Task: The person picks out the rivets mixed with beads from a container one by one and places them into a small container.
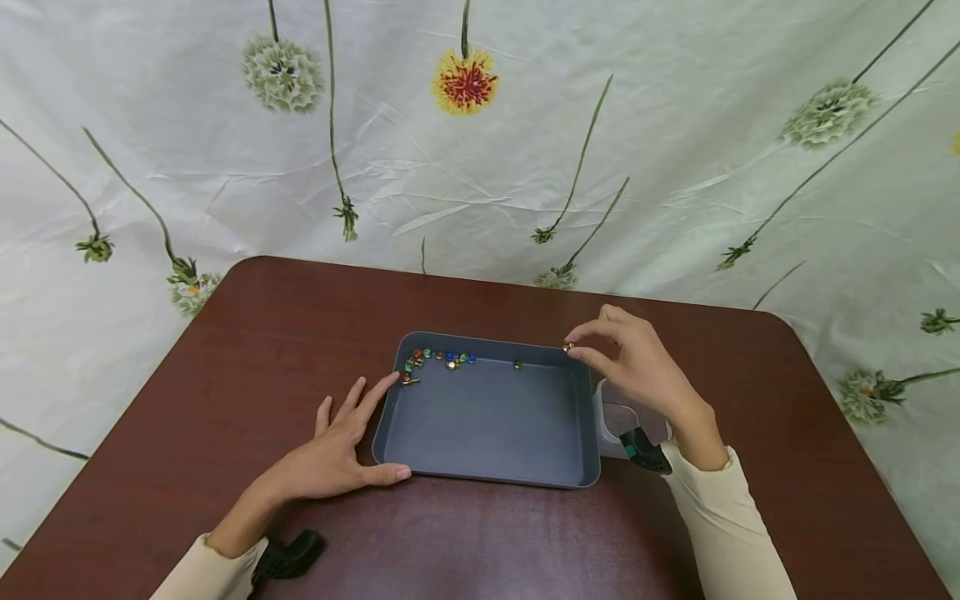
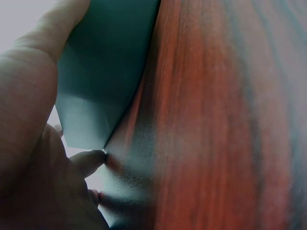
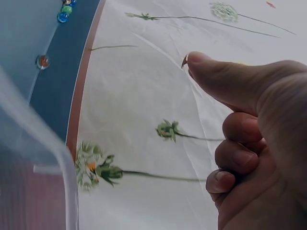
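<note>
A shallow grey-blue tray lies on the table. My left hand rests at its left side, fingers spread, with the index fingertip at the left rim and the thumb along the front corner. Above the back right corner, my right hand pinches a small shiny gold-brown piece between thumb and index finger; its kind is too small to tell. Several coloured glass marbles and small gold pieces gather along the tray's back left. A lone brownish marble sits near the back wall.
A clear plastic container stands against the tray's right side, partly under my right wrist. The dark red-brown wooden table reaches back to a white cloth printed with flowers.
</note>
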`<state>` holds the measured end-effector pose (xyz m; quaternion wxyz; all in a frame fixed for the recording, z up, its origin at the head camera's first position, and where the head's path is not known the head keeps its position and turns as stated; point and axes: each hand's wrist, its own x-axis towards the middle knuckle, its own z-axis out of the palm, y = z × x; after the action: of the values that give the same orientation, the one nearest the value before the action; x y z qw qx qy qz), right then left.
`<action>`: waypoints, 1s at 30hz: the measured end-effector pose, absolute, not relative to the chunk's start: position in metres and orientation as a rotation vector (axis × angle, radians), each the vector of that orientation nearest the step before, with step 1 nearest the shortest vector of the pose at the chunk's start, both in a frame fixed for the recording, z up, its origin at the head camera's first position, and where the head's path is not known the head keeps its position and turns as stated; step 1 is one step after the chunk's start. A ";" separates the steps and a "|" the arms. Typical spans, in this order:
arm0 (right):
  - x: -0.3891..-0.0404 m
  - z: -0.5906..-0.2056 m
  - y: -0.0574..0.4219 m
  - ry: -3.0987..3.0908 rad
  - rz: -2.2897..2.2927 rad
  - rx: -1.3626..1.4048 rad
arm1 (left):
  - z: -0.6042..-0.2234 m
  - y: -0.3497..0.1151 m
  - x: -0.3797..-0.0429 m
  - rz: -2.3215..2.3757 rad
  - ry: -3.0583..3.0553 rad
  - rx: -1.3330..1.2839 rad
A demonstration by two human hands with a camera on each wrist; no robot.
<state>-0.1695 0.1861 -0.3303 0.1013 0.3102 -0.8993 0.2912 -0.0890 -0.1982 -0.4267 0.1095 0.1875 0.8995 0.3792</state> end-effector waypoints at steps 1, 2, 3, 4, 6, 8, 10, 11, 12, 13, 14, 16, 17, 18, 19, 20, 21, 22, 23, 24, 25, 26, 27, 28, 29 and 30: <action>-0.168 -0.330 0.190 -2.658 0.867 0.912 | -0.427 -0.198 -0.089 1.113 2.644 0.552; -0.166 -0.330 0.193 -2.660 0.869 0.910 | -0.427 -0.198 -0.089 1.112 2.646 0.552; -0.165 -0.331 0.197 -2.661 0.864 0.910 | -0.427 -0.198 -0.089 1.112 2.646 0.552; -0.163 -0.331 0.200 -2.663 0.862 0.909 | -0.427 -0.198 -0.089 1.109 2.649 0.552; -0.160 -0.331 0.207 -2.665 0.856 0.905 | -0.427 -0.198 -0.089 1.106 2.651 0.555; -0.158 -0.332 0.214 -2.670 0.839 0.896 | -0.427 -0.198 -0.089 1.106 2.652 0.557; -0.156 -0.332 0.219 -2.675 0.820 0.886 | -0.427 -0.198 -0.089 1.108 2.651 0.558; -0.154 -0.333 0.222 -2.679 0.811 0.880 | -0.427 -0.198 -0.089 1.111 2.649 0.558; -0.153 -0.333 0.224 -2.683 0.801 0.872 | -0.427 -0.198 -0.089 1.113 2.649 0.558; -0.152 -0.334 0.226 -2.684 0.792 0.867 | -0.427 -0.198 -0.089 1.113 2.649 0.557; -0.151 -0.334 0.229 -2.687 0.782 0.863 | -0.427 -0.198 -0.090 1.115 2.649 0.556; -0.150 -0.335 0.232 -2.695 0.770 0.859 | -0.427 -0.198 -0.090 1.115 2.650 0.552; -0.149 -0.335 0.234 -2.701 0.761 0.860 | -0.427 -0.198 -0.090 1.117 2.650 0.553; -0.149 -0.336 0.237 -2.707 0.751 0.860 | -0.427 -0.198 -0.090 1.116 2.651 0.553; -0.148 -0.336 0.238 -2.713 0.741 0.863 | -0.427 -0.198 -0.090 1.116 2.652 0.553; -0.147 -0.336 0.240 -2.721 0.737 0.862 | -0.427 -0.197 -0.090 1.116 2.651 0.553; -0.146 -0.336 0.242 -2.729 0.732 0.860 | -0.427 -0.197 -0.091 1.117 2.651 0.553; -0.145 -0.337 0.244 -2.736 0.722 0.856 | -0.427 -0.197 -0.091 1.117 2.650 0.555; -0.144 -0.337 0.245 -2.743 0.713 0.852 | -0.427 -0.197 -0.091 1.116 2.649 0.556; -0.143 -0.338 0.247 -2.752 0.700 0.846 | -0.427 -0.197 -0.090 1.115 2.650 0.556; -0.142 -0.339 0.248 -2.761 0.686 0.841 | -0.427 -0.198 -0.090 1.114 2.649 0.556; -0.141 -0.340 0.249 -2.769 0.675 0.839 | -0.427 -0.198 -0.090 1.114 2.649 0.556; -0.140 -0.342 0.251 -2.776 0.658 0.839 | -0.427 -0.198 -0.090 1.113 2.650 0.556; -0.140 -0.343 0.252 -2.783 0.644 0.838 | -0.427 -0.198 -0.090 1.112 2.650 0.556; -0.139 -0.345 0.254 -2.789 0.639 0.841 | -0.427 -0.198 -0.090 1.112 2.651 0.555; -0.139 -0.346 0.255 -2.795 0.628 0.845 | -0.427 -0.198 -0.090 1.114 2.653 0.556</action>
<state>-0.1393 0.2549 -0.3462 0.0773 0.2821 -0.9330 0.2097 -0.0897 -0.1984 -0.4275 0.1054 0.1887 0.9003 0.3779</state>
